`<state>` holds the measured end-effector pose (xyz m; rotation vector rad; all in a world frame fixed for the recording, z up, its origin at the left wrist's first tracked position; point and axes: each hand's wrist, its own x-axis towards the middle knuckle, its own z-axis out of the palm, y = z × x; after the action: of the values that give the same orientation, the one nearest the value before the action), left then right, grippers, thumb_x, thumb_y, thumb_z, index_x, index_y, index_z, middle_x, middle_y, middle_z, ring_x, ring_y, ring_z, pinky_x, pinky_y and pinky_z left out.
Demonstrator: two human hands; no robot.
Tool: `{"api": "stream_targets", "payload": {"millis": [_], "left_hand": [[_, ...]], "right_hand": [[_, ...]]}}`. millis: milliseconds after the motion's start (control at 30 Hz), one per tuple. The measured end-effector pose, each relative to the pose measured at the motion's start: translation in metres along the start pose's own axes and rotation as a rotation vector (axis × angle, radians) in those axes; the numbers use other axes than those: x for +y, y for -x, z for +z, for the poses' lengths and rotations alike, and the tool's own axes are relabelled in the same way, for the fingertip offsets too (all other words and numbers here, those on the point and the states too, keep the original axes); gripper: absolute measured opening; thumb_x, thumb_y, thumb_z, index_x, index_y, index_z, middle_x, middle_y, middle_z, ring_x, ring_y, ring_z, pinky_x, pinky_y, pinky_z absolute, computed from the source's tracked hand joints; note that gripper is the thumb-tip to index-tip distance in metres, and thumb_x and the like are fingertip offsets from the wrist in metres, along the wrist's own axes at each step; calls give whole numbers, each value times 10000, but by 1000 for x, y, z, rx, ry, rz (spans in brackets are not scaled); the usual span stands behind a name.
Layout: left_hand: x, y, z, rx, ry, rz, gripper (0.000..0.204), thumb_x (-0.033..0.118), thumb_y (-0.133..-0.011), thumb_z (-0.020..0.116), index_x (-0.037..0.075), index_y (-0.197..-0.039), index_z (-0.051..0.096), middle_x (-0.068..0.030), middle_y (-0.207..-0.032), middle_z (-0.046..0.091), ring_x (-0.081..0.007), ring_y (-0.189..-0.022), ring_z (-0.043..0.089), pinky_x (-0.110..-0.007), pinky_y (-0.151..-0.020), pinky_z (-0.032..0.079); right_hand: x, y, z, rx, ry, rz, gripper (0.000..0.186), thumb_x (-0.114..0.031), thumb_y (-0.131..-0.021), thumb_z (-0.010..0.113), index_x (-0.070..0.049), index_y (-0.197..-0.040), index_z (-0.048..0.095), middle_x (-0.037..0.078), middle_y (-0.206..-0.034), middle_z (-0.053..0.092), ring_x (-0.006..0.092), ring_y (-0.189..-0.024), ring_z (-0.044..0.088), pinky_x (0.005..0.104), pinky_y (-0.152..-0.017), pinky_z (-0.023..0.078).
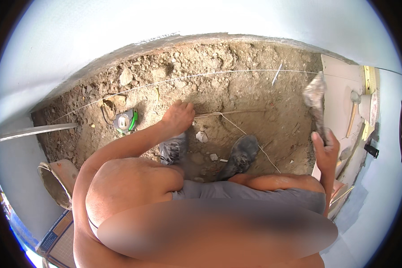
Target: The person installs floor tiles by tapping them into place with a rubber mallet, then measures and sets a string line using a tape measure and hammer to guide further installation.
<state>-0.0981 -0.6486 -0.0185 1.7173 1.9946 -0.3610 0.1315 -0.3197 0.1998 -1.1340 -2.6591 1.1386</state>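
One thin stick is pointing rightward out of the left hand, which is holding its near end with curled fingers. From this stick, a pale cord is running slantwise toward the person's legs. The right hand is gripping the handle of a dirt-covered tool, and the pale, wider head is pointing away from this hand. Just below the left hand one dark shoe is resting, and another shoe is standing between the two hands. Left of the left hand, a grey and green tape measure is lying on the rough soil. Beyond both hands a white string line is crossing. Right of the right hand, a wooden-handled hammer is lying.
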Motion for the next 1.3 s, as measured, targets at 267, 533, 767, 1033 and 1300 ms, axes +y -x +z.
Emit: {"api": "stream_targets", "payload": {"millis": [267, 533, 767, 1033, 1300], "left_hand": [[-33, -13, -35, 89, -203, -66, 120, 108, -937, 515, 41, -1001, 590, -57, -839, 442, -149, -758, 449, -293, -752, 388], [-90, -16, -41, 246, 232, -405, 316, 147, -873, 588, 40, -1170, 597, -161, -1157, 521, -256, -1099, 505, -425, -1065, 367], [-116, -6, -34, 111, 362, -366, 302, 199, -836, 686, 97, -1118, 645, -120, -1181, 531, -257, -1128, 501, -434, -1079, 381], [-109, -14, -52, -140, 289, -345, 318, 209, -966, 528, 113, -1267, 573, -175, -1410, 455, -311, -1351, 399, -430, -1183, 251], [-130, -8, -58, -8, 868, -558, 289, 252, -959, 578, 65, -1173, 531, -153, -1008, 639, -231, -936, 626, -384, -956, 488]], "right_hand": [[-90, 53, -50, 123, -395, -67, 279, -231, -915, 631, 31, -879, 541, -3, -546, 472, 44, -394, 380, 193, -364, 279], [-129, 81, -20, -79, -674, 12, 445, -360, -863, 705, 51, -845, 538, 34, -492, 475, 80, -378, 431, 197, -359, 335], [-147, 63, 5, -56, -728, 161, 399, -340, -918, 651, 36, -873, 523, 19, -491, 445, 64, -357, 366, 216, -332, 309], [-152, 55, 6, -81, -823, 101, 386, -337, -934, 630, 21, -892, 492, 25, -488, 449, 70, -340, 359, 220, -321, 320], [-152, 53, 6, -69, -856, 123, 370, -326, -941, 616, 20, -910, 491, 26, -492, 456, 70, -335, 365, 219, -311, 325]]}}
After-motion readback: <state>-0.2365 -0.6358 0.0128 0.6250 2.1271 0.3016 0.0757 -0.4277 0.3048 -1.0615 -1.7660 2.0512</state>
